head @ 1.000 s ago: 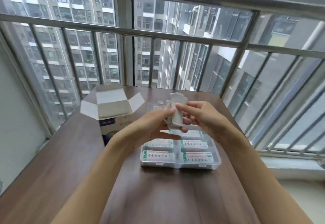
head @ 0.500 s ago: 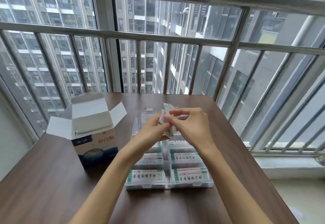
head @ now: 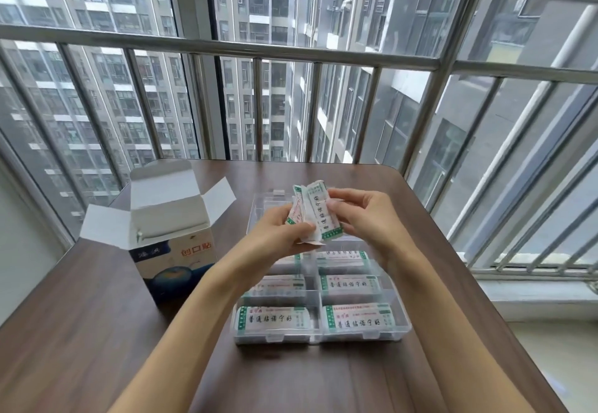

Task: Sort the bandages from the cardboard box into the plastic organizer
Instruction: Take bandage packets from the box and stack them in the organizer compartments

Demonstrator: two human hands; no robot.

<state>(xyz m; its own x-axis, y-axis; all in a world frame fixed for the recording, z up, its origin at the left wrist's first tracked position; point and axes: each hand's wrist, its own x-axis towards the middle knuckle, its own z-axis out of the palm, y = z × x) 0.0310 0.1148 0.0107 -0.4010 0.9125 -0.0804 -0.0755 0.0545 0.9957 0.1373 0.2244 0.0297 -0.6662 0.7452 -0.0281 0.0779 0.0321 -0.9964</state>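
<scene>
Both hands hold a small stack of white bandages with green ends above the far half of the clear plastic organizer. My left hand grips the stack from the left and below. My right hand pinches its right side with thumb and fingers. Several organizer compartments hold bandage stacks. The far compartments are partly hidden behind my hands. The open cardboard box, blue and white with its flaps up, stands left of the organizer.
The brown wooden table carries everything, with its right edge near a window ledge. A metal railing and glass close off the far side. The organizer's clear lid lies open behind my hands.
The view has tilted down and shifted, so the box and organizer sit lower and larger in the frame. The held bandages went from an upright bundle to a fanned stack between both hands.
</scene>
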